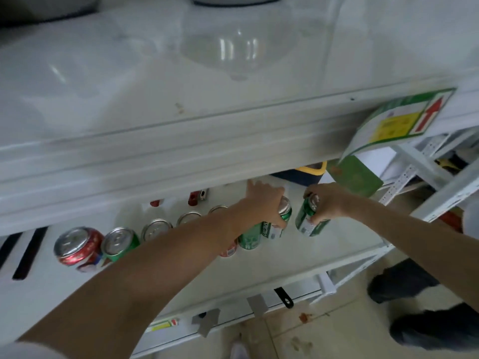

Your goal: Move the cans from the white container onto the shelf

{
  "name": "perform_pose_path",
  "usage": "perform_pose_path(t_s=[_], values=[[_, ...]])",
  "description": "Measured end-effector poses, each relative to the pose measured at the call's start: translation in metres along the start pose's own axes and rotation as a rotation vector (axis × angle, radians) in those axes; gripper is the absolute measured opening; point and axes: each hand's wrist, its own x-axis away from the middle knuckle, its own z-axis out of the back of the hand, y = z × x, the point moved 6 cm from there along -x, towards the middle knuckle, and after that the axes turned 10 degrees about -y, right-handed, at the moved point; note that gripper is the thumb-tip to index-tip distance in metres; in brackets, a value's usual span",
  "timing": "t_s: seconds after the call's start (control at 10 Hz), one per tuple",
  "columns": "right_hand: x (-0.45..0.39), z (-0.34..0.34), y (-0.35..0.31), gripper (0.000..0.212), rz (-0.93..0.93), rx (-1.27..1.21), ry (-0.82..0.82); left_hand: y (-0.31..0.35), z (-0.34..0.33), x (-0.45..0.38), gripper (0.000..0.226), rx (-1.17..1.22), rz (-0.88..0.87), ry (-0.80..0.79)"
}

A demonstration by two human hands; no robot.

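Under the upper white shelf board (pixel 181 141), a row of cans stands on the lower white shelf (pixel 272 265): a red can (pixel 77 246) at the left, a green can (pixel 120 243) beside it, then several silver tops partly hidden by my left arm. My left hand (pixel 264 203) is closed around a green can (pixel 281 218) at the right end of the row, next to another green can (pixel 250 238). My right hand (pixel 328 203) grips a second green can (pixel 309 218), tilted, just right of it. The white container is not in view.
Clear bowls (pixel 228 50) sit on the upper shelf. A green and yellow sign (pixel 399 123) hangs at the right of its edge. Small red-capped items (pixel 194 198) stand behind the cans. Dark shoes (pixel 404 281) are on the tiled floor at the lower right.
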Motion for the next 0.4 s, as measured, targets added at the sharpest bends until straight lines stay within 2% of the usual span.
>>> perform_pose_path(t_s=[0.2, 0.3, 0.4], values=[[-0.019, -0.013, -0.022, 0.063, 0.044, 0.075, -0.05, 0.0, -0.014, -0.008, 0.072, 0.048, 0.005, -0.074], [-0.022, -0.016, -0.02, 0.072, 0.077, -0.047, -0.016, 0.0, -0.016, -0.004, 0.078, 0.054, 0.014, -0.105], [-0.011, -0.014, -0.013, 0.087, 0.118, -0.1, 0.021, 0.001, -0.007, 0.013, 0.081, 0.072, 0.005, -0.01]])
